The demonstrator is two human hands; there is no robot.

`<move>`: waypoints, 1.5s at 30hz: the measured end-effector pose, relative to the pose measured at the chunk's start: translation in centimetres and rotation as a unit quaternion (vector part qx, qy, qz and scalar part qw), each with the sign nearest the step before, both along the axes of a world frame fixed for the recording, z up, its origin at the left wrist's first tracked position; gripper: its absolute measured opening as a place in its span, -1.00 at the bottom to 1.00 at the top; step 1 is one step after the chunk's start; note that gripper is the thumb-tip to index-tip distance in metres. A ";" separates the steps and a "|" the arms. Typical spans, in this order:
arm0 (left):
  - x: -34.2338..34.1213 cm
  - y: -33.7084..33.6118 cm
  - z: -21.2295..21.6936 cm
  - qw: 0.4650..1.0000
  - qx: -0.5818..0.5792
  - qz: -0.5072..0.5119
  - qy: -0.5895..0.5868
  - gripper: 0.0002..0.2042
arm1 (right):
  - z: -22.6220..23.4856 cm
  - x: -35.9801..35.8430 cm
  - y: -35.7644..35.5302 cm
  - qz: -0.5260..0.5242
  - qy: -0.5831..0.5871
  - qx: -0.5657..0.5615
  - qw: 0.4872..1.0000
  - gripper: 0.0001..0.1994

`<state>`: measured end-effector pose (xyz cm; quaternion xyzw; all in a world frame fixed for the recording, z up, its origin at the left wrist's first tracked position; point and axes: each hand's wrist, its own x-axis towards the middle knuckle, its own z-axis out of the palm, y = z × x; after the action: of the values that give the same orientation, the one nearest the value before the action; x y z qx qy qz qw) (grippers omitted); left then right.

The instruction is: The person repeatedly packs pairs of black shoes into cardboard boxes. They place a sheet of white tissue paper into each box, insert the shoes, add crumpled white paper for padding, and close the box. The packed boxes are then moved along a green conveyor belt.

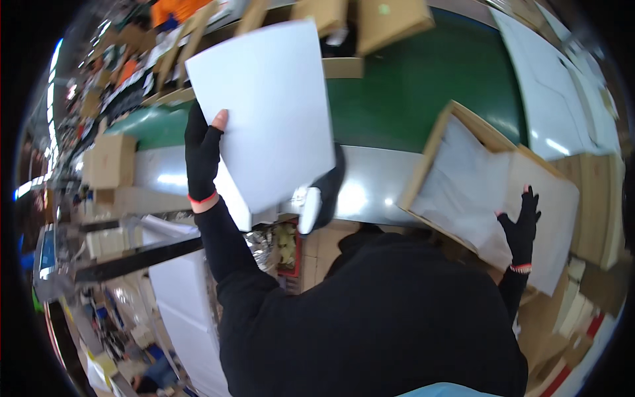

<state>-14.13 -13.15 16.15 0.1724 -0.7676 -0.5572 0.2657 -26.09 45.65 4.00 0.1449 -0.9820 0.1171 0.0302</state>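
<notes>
My left hand (204, 149), in a black fingerless glove, grips the left edge of a large white sheet (271, 112), thumb on top and the other fingers hidden behind it. Partly covered by that sheet is a dark item with a white part (324, 202), at the metal edge; I cannot make out its kind. To the right, an open cardboard box (423, 165) sits tilted, lined with white tissue paper (463, 178) that spreads over its right side. My right hand (522, 228), gloved the same way, rests with fingers apart over the paper there.
A green conveyor belt (423, 86) with a metal edge (377, 178) runs across in front of me. Open cardboard boxes (390, 26) stand on its far side. Stacked boxes (589, 205) are at the right, a dark rail (145, 258) at the left, and a small carton (109, 162) beyond it.
</notes>
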 end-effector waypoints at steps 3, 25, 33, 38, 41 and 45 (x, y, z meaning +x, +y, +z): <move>-6.9 8.7 -4.0 0.988 -0.064 -0.134 -0.044 -0.57 | -0.2 -0.3 6.1 -0.084 0.030 0.028 0.996 -0.03; -16.8 31.6 -17.5 0.819 -0.503 -0.227 -0.157 -0.17 | -3.9 3.9 22.7 -0.277 0.137 -0.050 0.950 -0.28; -1.9 11.6 -17.8 0.410 -0.536 -0.359 -0.645 -0.11 | -4.8 0.6 16.6 -0.261 0.031 0.247 0.932 -0.31; -2.7 7.9 -14.3 0.615 -0.402 -0.311 -0.603 -0.06 | -7.0 0.3 16.1 -0.254 0.047 0.328 0.909 -0.44; -5.8 10.9 -10.3 0.729 -0.251 -0.399 -0.496 -0.10 | -6.6 -0.1 15.6 -0.220 0.010 0.325 0.920 -0.53; -11.8 20.4 -9.7 0.825 -0.036 -0.499 -0.262 -0.33 | -7.2 -0.4 16.4 -0.165 0.152 -0.037 0.974 -0.62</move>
<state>-25.97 7.22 6.44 -0.1042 -0.8089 -0.5199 -0.2538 -26.51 62.05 -3.19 -0.0044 -0.9713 0.1229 0.2036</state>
